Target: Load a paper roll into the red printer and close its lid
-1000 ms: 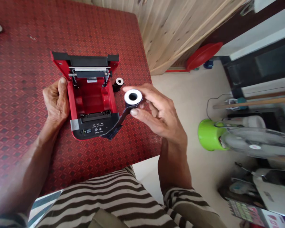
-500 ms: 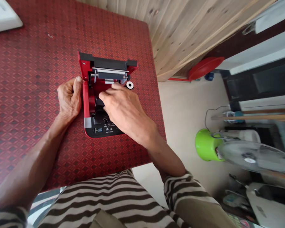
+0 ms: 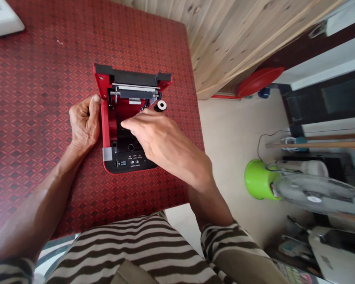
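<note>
A small red-and-black label printer (image 3: 106,126) stands on the table with its lid (image 3: 139,76) raised. My left hand (image 3: 87,121) is closed against the printer's left side, thumb up near the hinge. Inside the open compartment lies a black paper roll (image 3: 124,142), its loose end towards the front panel. Over it bends my right hand (image 3: 162,138), fingers closed down on the roll; their tips are hidden under the hand. Just right of the printer stands a second, smaller black roll with a white end (image 3: 161,105).
The red patterned table (image 3: 47,86) ends at the right beside a wooden panel (image 3: 225,35). A white object (image 3: 2,17) lies at the far left corner. On the floor are a green bucket (image 3: 256,179), a fan (image 3: 316,193) and a red basin (image 3: 260,81).
My right hand has carried the black paper roll from beside the printer down into its compartment. My left hand stays at the printer's side. The view has shifted slightly.
</note>
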`<action>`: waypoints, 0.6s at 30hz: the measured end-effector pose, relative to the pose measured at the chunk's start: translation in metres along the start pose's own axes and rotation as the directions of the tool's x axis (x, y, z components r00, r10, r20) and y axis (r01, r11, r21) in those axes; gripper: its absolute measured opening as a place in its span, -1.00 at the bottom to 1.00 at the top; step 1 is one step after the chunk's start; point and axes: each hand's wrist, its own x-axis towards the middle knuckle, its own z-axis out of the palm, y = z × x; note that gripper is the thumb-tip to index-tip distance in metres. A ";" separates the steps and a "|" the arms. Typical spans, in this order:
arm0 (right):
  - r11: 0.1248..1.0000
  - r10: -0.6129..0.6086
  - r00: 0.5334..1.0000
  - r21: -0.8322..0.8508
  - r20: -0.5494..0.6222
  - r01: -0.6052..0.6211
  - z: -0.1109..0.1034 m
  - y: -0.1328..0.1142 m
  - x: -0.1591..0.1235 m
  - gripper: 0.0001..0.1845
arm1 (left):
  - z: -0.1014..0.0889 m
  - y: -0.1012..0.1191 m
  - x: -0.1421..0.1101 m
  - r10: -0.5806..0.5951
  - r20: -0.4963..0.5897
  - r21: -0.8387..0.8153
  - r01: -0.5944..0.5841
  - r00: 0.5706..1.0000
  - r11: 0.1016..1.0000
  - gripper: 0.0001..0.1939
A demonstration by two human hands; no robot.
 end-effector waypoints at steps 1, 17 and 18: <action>0.997 -0.036 0.999 0.062 -0.020 0.037 -0.002 0.000 -0.009 -0.68 | 0.000 0.000 0.000 0.001 -0.001 0.003 -0.001 1.000 1.000 -0.43; 0.993 -0.115 0.838 -0.040 -0.534 0.110 0.040 -0.003 -0.065 -0.81 | -0.015 0.025 0.017 0.093 -0.114 -0.136 -0.108 0.989 0.985 -0.45; 0.992 -0.125 0.832 -0.059 -0.540 0.111 0.041 -0.003 -0.066 -0.80 | -0.017 0.033 0.020 0.131 -0.134 -0.126 -0.148 0.982 0.981 -0.45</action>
